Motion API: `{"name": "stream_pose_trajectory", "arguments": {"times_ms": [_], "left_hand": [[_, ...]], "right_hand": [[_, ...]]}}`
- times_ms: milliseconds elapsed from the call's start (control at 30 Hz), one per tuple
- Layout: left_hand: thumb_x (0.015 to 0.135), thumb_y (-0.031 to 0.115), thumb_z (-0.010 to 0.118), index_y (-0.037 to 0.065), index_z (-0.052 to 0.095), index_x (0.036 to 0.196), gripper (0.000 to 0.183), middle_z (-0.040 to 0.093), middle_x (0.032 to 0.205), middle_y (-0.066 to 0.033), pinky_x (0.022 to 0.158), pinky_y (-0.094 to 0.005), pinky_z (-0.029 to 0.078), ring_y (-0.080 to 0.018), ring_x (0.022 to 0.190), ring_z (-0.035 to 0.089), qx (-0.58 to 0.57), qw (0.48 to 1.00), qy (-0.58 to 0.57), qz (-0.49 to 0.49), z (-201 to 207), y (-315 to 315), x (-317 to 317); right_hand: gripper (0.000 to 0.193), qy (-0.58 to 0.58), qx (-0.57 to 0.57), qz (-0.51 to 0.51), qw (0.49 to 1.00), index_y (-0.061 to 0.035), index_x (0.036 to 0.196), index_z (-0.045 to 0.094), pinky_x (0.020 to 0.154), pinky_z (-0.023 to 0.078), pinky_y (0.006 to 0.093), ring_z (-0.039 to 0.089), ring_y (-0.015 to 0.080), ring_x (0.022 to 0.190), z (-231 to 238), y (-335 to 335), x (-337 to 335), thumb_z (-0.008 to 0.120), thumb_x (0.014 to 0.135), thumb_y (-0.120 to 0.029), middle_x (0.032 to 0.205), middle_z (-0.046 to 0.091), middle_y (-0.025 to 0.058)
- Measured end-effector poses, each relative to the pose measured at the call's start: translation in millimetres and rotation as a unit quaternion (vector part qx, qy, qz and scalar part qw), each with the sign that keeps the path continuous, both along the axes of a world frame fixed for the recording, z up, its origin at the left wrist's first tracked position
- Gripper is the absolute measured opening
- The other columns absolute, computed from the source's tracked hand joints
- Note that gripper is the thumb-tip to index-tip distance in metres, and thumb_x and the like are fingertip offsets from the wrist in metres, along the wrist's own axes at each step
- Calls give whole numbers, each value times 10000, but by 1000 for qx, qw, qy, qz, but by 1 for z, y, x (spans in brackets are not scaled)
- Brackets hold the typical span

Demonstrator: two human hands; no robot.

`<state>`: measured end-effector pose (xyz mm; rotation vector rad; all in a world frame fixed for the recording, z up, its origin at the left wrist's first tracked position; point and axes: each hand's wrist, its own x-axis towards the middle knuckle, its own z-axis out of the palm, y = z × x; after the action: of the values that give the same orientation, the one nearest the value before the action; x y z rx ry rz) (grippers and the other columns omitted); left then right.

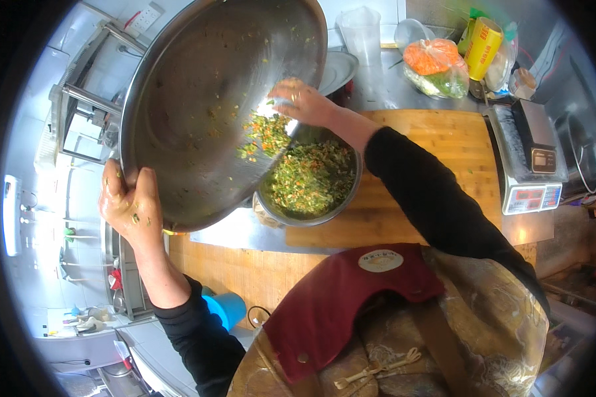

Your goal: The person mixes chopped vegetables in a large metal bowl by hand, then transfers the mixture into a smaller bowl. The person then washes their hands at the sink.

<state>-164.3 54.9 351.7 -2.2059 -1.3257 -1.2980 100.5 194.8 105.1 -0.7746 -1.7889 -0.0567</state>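
A large metal mixing bowl is held up steeply tilted, with my left hand closed on its rim at the lower left. Bits of green stick to that hand. My right hand reaches inside at the right side of the bowl, its fingers bent. Something bright white shows under them; I cannot tell whether it is a tool or glare. Just below the fingers lies a clump of chopped vegetable filling, green and orange. Under the tilted rim stands a smaller metal bowl full of the same chopped mix.
The smaller bowl stands beside a wooden cutting board. Behind it are a plate, a clear plastic jug, bagged shredded vegetables and a yellow roll. A scale stands right; a blue bucket is below, left.
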Motion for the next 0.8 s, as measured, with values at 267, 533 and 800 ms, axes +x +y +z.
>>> {"name": "stream_pose_trajectory", "arguments": {"times_ms": [267, 533, 800], "left_hand": [[677, -70, 579, 43, 369, 645, 240, 335, 579, 23, 512, -208, 270, -60, 564, 290, 2, 996, -64, -55, 0, -1, 12], [642, -49, 563, 42, 297, 638, 281, 298, 567, -39, 502, -240, 297, -128, 534, 278, 37, 998, -58, -13, -15, 25, 3], [669, -61, 541, 52, 363, 638, 213, 339, 604, 43, 534, -194, 276, -50, 597, 295, 7, 989, -146, -4, -3, 25, 6]], "right_hand": [[336, 166, -288, 21, 943, -59, 1142, 584, 915, 443, 414, 555, 320, 1055, -39, 31, -89, 488, 963, -327, 1086, 602, 140], [285, -235, -393, 280, 844, -113, 1054, 636, 802, 490, 400, 633, 269, 867, -40, -3, -94, 546, 923, -350, 1011, 653, 109], [181, 166, -50, 126, 977, -75, 936, 642, 715, 509, 385, 616, 287, 796, 68, 25, -77, 591, 896, -243, 884, 619, 110]]}}
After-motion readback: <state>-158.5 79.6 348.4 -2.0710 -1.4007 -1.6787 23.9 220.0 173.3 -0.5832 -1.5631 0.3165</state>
